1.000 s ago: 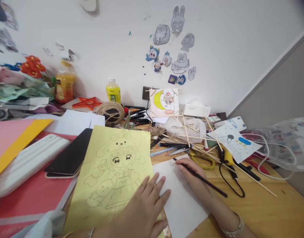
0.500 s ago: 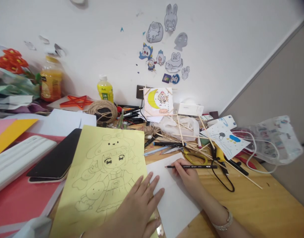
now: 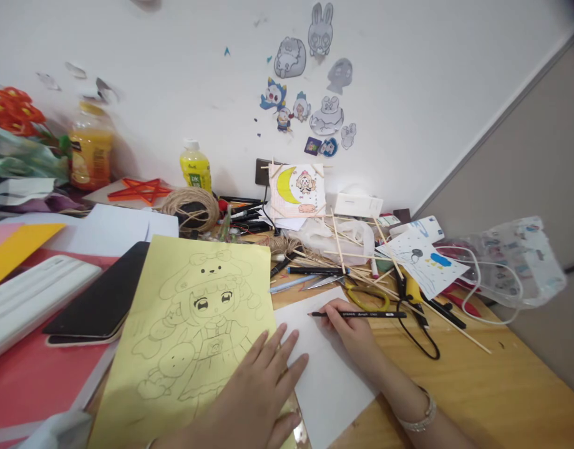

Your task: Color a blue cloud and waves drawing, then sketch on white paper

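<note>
My right hand (image 3: pixel 350 330) grips a black pencil (image 3: pixel 375 314), which lies nearly level with its tip over the upper part of a white sheet of paper (image 3: pixel 324 386). I cannot make out any marks on that sheet. Flat and with fingers spread, my left hand (image 3: pixel 261 386) rests across the right edge of a yellow sheet (image 3: pixel 128 380) and the left edge of the white one. The yellow sheet bears a line drawing of a big-eyed figure in a dog-faced hat. Part of the drawing's lower end is hidden under my left hand.
Yellow-handled scissors (image 3: pixel 369 299), wooden sticks (image 3: pixel 455 327) and pens (image 3: pixel 317 270) crowd the area behind the white sheet. A twine roll (image 3: pixel 188 212) and a yellow drink bottle (image 3: pixel 194 167) stand at the back. At left lie a black tablet-like slab (image 3: pixel 97 293) and a white case (image 3: pixel 38 305).
The whole view has shifted slightly, so things appear a little further left and up. My hands keep nearly the same pose; the pencil has turned slightly in my fingers.
</note>
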`<state>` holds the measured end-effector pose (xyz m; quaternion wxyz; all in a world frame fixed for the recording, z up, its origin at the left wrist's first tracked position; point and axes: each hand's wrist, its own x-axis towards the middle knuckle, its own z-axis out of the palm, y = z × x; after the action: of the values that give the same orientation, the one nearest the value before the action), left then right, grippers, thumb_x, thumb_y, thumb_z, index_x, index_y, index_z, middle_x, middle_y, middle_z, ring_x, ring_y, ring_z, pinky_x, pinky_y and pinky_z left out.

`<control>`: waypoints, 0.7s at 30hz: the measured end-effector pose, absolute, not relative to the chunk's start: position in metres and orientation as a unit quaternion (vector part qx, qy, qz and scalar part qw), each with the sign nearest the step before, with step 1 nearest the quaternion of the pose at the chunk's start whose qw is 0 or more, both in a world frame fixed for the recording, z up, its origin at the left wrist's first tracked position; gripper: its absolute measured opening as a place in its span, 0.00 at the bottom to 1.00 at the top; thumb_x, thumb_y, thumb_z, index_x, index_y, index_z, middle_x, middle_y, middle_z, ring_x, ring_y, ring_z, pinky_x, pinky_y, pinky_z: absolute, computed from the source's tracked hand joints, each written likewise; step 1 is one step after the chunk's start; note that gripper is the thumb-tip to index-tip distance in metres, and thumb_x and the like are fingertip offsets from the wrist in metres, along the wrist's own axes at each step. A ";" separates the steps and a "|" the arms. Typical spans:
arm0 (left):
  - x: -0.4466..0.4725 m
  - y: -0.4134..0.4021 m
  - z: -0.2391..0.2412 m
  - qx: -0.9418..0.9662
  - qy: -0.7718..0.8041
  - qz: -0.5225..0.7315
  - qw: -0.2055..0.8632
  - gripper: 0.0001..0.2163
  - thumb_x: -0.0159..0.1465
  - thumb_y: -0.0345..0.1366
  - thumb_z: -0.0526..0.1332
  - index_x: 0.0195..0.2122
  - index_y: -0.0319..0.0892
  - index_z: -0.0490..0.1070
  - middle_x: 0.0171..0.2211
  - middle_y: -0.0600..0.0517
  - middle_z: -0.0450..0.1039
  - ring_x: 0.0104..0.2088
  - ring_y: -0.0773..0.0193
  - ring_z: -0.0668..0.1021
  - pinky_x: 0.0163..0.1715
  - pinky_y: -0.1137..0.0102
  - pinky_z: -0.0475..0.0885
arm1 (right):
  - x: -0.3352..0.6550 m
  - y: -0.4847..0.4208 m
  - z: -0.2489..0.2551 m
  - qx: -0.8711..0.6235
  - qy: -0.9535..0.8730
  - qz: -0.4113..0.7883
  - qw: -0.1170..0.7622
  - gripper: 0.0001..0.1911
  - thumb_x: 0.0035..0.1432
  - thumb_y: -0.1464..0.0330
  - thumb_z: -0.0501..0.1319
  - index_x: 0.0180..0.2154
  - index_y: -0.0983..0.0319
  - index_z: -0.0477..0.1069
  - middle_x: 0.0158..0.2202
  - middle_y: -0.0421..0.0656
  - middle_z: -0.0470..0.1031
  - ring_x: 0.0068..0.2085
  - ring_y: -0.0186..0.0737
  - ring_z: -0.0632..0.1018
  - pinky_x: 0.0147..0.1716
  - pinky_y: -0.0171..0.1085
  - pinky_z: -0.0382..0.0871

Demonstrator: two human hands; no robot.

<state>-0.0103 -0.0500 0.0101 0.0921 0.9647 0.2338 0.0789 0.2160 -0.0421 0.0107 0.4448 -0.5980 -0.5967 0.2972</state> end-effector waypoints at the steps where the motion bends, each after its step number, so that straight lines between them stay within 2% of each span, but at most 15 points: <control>1: -0.010 -0.050 0.011 0.965 0.233 0.079 0.094 0.29 0.61 0.38 0.63 0.63 0.42 0.58 0.65 0.39 0.50 0.64 0.39 0.53 0.57 0.44 0.57 | 0.216 -0.042 0.010 -0.598 -0.597 0.299 0.444 0.16 0.61 0.59 0.54 0.25 0.59 0.70 0.24 0.39 0.71 0.28 0.38 0.71 0.31 0.35 0.64; 12: -0.009 -0.050 0.014 0.968 0.234 0.049 0.075 0.29 0.62 0.39 0.62 0.64 0.42 0.57 0.65 0.37 0.49 0.63 0.38 0.54 0.56 0.44 0.60 | 0.218 -0.042 0.007 -0.597 -0.595 0.296 0.449 0.15 0.61 0.61 0.53 0.26 0.60 0.69 0.23 0.39 0.70 0.27 0.38 0.70 0.30 0.35 0.63; 21: -0.009 -0.050 0.013 0.967 0.235 0.061 0.080 0.29 0.62 0.39 0.63 0.63 0.43 0.58 0.65 0.39 0.50 0.64 0.39 0.54 0.57 0.45 0.59 | 0.218 -0.042 0.005 -0.604 -0.573 0.296 0.467 0.17 0.61 0.59 0.52 0.24 0.60 0.67 0.21 0.38 0.67 0.25 0.37 0.68 0.27 0.35 0.61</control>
<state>-0.0089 -0.0504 0.0133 0.0798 0.9667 0.2351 0.0613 0.2176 -0.0418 0.0050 0.4673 -0.6044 -0.5735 0.2958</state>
